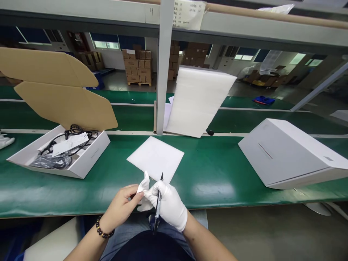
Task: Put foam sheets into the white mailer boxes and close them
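bare left hand [122, 204] pinching a loose white glove [143, 192] by its cuff at the green belt's [217, 181] near edge. gloved right hand [168, 203] gripping a dark pen [158, 203], fingertips touching the same glove. white sheet [156, 157] just beyond; open box [62, 156] of cables left.

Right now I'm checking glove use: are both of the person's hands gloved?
No: only the right hand wears a white glove and holds a pen, while the left hand is bare and pinches the glove's fingertip.
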